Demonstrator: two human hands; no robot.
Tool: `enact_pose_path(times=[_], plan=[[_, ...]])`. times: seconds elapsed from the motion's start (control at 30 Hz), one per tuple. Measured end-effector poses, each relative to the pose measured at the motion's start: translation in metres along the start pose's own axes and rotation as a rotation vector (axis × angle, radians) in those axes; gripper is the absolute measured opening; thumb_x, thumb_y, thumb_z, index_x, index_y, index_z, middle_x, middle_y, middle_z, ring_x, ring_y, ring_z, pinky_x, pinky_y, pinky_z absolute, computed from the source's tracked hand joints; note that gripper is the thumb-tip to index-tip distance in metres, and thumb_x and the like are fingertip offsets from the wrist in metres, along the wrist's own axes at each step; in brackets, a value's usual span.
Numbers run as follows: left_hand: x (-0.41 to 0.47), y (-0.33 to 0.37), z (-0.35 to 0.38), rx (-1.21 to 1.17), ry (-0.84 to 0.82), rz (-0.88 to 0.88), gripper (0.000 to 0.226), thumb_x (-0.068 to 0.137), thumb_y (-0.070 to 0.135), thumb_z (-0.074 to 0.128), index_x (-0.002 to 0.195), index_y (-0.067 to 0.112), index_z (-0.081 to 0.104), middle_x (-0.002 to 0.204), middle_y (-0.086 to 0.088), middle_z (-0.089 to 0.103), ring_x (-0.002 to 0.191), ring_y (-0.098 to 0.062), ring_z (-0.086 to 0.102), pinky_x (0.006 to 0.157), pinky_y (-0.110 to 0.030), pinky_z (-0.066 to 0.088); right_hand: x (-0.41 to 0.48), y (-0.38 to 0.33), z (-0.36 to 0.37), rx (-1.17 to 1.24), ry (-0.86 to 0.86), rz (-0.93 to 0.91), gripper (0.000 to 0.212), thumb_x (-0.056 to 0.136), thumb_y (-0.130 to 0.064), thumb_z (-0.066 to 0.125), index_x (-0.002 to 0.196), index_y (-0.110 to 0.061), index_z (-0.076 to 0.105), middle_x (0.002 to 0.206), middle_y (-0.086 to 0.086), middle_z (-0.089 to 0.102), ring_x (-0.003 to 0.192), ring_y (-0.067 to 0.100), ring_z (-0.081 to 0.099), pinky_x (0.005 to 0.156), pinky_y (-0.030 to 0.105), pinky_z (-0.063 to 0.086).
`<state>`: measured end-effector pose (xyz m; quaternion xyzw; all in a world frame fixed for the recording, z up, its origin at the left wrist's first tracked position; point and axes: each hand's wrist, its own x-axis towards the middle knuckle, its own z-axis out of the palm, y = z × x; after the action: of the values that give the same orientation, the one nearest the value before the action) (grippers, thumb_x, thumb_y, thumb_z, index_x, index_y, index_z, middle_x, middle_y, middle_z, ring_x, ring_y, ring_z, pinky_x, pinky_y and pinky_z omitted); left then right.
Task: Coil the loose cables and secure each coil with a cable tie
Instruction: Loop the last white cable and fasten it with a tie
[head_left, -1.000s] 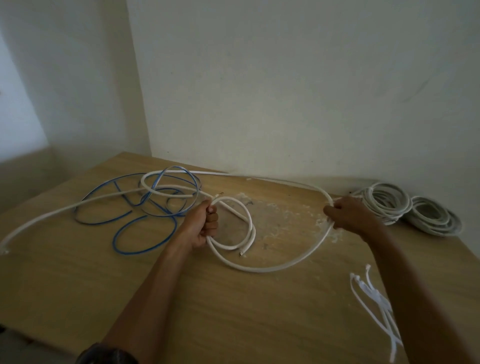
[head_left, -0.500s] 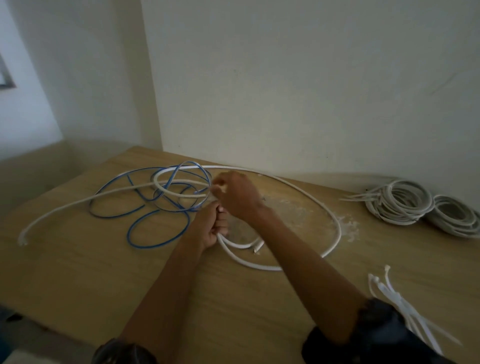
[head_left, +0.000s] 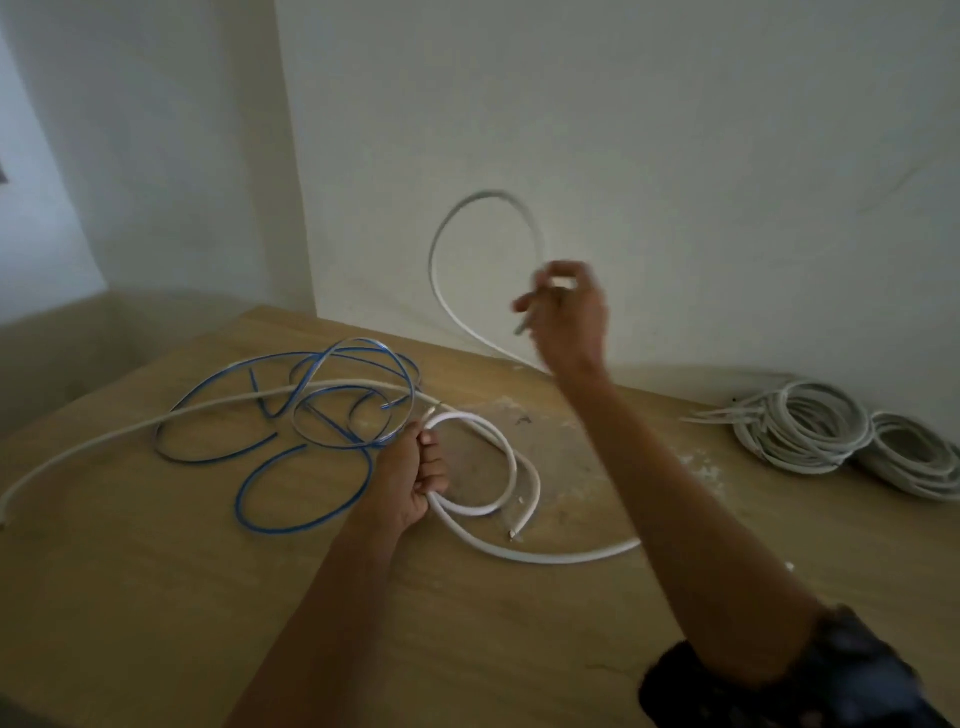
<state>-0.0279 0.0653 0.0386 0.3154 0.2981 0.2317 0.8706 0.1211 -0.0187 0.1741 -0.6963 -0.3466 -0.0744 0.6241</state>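
Head camera looks down on my 2 bare forearms over a wooden table (head_left: 156, 597) set into a corner of pale wall (head_left: 675, 130). My left hand (head_left: 410, 478) sits low on the tabletop in a closed fist, thumb up, gripping the small turns of the white cable (head_left: 511, 462) where they cross. 1 cut end of that cable lies just right of the coil, and a wider arc sweeps from under the fist toward my right forearm. My right hand (head_left: 569, 317) is lifted well above the table in front of the wall, wrist bent, fingers curled and pinching the same cable. It is blurred, so I cannot make out the exact finger placement. From it a tall loop of the cable stands in the air and drops back to the table's far edge. Another long run trails off to the left edge of the table, crossing a loose tangle of blue cable (head_left: 280, 530) beside my left hand. 2 finished coils (head_left: 779, 447) lie touching against the wall at far right. A dark sleeve (head_left: 779, 686) covers my right upper arm.
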Motion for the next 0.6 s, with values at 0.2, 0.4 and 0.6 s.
enact_pose_path(times=[0.2,0.4,0.6], plan=[[-0.004,0.002,0.004,-0.153,-0.045,0.144,0.044,0.108,0.041,0.035,0.069,0.02,0.036,0.044,0.009,0.022,0.03,-0.004,0.018,0.029,-0.019,0.016,-0.014,0.023,-0.163,-0.136,-0.245,0.056,0.011,0.096,-0.003,0.061,0.094,-0.013,0.064,0.087,0.007,0.075,0.068,0.017,0.071,0.06,0.032,0.057],[-0.007,0.006,0.01,-0.211,-0.126,0.164,0.046,0.106,0.044,0.038,0.067,0.02,0.039,0.047,0.009,0.023,0.031,-0.005,0.02,0.029,-0.02,0.018,-0.055,0.046,-0.207,-0.654,-0.835,0.018,0.042,0.075,0.007,0.073,0.073,-0.035,0.072,0.078,-0.009,0.073,0.068,0.002,0.065,0.067,0.019,0.051],[-0.009,0.003,0.01,-0.108,-0.06,0.165,0.046,0.107,0.046,0.037,0.067,0.022,0.035,0.043,0.009,0.021,0.029,-0.004,0.017,0.028,-0.02,0.014,-0.061,0.094,-0.202,-1.16,-1.044,0.29,0.036,0.092,-0.002,0.063,0.117,-0.025,0.074,0.124,0.002,0.066,0.107,0.016,0.065,0.087,0.025,0.053]])
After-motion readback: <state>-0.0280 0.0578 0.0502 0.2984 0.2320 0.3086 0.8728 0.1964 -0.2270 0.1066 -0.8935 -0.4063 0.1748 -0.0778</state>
